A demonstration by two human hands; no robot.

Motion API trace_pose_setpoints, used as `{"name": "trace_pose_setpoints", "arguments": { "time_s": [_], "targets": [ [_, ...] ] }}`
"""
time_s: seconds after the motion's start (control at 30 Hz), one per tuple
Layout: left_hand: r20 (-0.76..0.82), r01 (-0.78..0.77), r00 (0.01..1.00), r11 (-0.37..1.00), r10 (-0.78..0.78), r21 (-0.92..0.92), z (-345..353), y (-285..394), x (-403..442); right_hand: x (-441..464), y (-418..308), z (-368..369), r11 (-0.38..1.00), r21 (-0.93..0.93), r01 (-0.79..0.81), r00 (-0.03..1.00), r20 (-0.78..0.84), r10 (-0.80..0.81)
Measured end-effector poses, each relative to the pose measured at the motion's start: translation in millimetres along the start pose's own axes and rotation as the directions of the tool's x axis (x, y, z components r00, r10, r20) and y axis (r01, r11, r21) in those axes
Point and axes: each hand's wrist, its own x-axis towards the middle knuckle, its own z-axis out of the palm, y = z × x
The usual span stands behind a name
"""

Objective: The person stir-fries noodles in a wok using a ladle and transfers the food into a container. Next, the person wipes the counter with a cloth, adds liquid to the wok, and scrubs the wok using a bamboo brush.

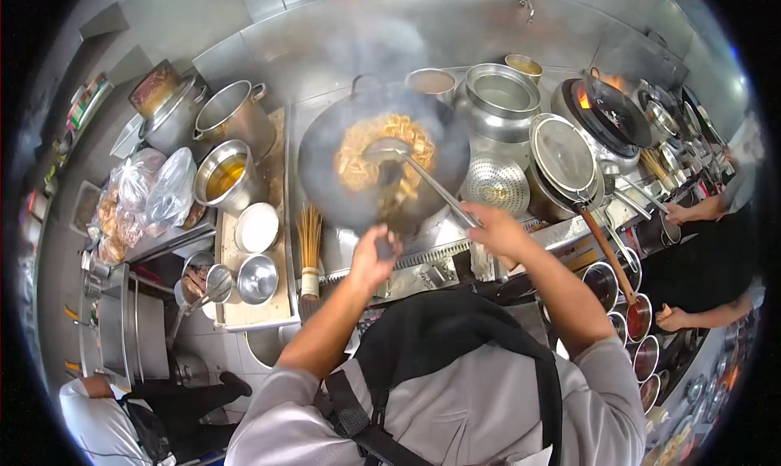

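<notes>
Steel ladle (440,188), gripped in the right hand (498,233), apparently stirs food (355,163) ahead; the left hand (371,261) seemingly grips the wok (447,144), which the next turn wants steady.

A long-handled metal ladle (389,147) slants across steaming brown food (355,157) in a wide dark wok (322,161)

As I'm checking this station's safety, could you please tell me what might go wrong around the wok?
Haze over the wok suggests strong heat, so the left hand, close to its rim, might get burned. The ladle in the right hand could flick food over the edge.
</notes>
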Motion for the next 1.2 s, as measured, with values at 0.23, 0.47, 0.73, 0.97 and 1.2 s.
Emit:
{"name": "trace_pose_setpoints", "arguments": {
  "time_s": [0.23,0.47,0.73,0.97,1.2],
  "targets": [
    [-0.206,0.174,0.952,0.956,-0.225,-0.237,42.6,26.8,-57.7,-48.1,-22.7,-54.6,0.963,0.179,-0.199,0.960,0.231,0.156],
    [-0.081,0.070,0.994,0.997,-0.071,-0.023,-5.6,0.1,-14.1,12.6,7.2,11.9,0.984,-0.048,0.174,0.981,-0.075,-0.178],
    [-0.050,0.032,0.998,0.996,-0.036,-0.084,36.1,33.8,-5.5,-41.6,-24.6,-50.0,0.943,0.206,-0.262,0.936,0.294,0.195],
    [-0.085,0.067,0.994,0.998,-0.066,0.010,-26.6,-8.8,-37.1,-22.5,-8.4,6.4,0.913,0.403,-0.064,0.998,0.016,0.063],
    [-0.030,0.047,0.998,0.993,-0.050,-0.109,36.4,45.6,-21.8,-39.3,-21.4,-7.1,0.670,0.738,-0.073,0.994,0.003,0.105]
  ]
}}
